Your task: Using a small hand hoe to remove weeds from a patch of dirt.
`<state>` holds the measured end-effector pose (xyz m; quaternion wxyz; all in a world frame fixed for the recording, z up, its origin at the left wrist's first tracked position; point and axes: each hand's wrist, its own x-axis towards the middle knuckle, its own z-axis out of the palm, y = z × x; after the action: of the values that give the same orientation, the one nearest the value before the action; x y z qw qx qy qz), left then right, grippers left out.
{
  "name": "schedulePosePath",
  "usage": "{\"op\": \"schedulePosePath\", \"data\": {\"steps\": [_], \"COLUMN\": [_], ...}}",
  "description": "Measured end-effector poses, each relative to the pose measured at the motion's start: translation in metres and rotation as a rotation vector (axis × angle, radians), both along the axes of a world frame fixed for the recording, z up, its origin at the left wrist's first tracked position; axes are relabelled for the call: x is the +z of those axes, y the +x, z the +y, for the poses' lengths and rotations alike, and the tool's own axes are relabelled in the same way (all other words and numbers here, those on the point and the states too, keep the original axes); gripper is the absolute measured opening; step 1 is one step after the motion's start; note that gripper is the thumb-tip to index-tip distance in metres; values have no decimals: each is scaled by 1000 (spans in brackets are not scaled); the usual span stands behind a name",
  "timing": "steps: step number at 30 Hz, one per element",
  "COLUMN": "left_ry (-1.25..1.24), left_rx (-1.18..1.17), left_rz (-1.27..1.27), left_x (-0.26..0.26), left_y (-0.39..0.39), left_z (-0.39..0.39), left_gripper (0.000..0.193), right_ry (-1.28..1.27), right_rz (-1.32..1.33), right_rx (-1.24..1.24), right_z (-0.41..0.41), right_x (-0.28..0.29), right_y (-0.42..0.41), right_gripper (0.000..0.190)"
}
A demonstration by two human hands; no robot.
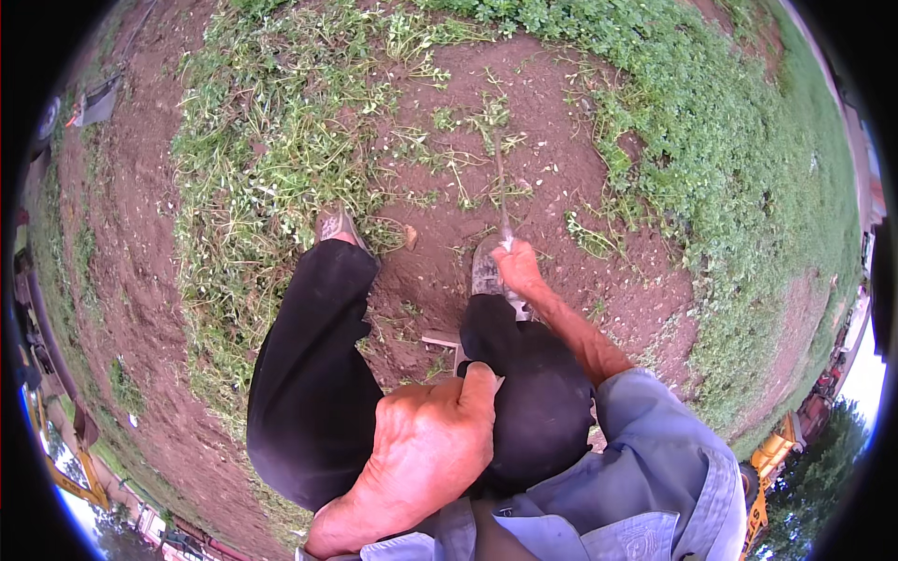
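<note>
My right hand (518,268) is closed around the near end of a thin, long metal tool (500,184), beside my right shoe (485,268). The tool points away over bare soil, and its far end meets cut green stems (493,116). Close to the camera, my left hand (435,435) is curled above my dark trousers, thumb uppermost. Its palm side is hidden, so I cannot tell whether anything is in it. Just beyond that hand, between my legs, a pale angled piece (442,340) shows in part. My left shoe (340,226) rests among loose plants.
Pulled or cut plants (280,140) lie heaped at the left. Dense low green plants (687,133) grow at the right and far side, around reddish-brown soil (533,91). Yellow machinery (772,456) stands at the right rim, with more yellow metal (84,484) at the lower left.
</note>
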<state>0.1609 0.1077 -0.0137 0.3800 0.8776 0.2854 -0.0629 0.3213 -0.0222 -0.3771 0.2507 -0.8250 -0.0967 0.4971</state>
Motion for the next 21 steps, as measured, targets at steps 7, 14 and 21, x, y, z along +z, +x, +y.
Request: {"op": "schedulePosePath", "data": {"steps": [7, 14, 21], "left_ry": [5, 10, -31], "left_rx": [1, 30, 111], "left_rz": [6, -24, 71], "left_x": [4, 8, 13], "left_y": [6, 11, 22], "left_z": [3, -3, -2], "left_gripper": [9, 8, 6], "right_ry": [200, 197, 96], "right_rz": [-180, -41, 23], "right_rx": [397, -160, -489], "right_z": [71, 7, -122], "right_x": [49, 27, 9], "right_y": [-16, 77, 171], "right_gripper": [29, 24, 40]}}
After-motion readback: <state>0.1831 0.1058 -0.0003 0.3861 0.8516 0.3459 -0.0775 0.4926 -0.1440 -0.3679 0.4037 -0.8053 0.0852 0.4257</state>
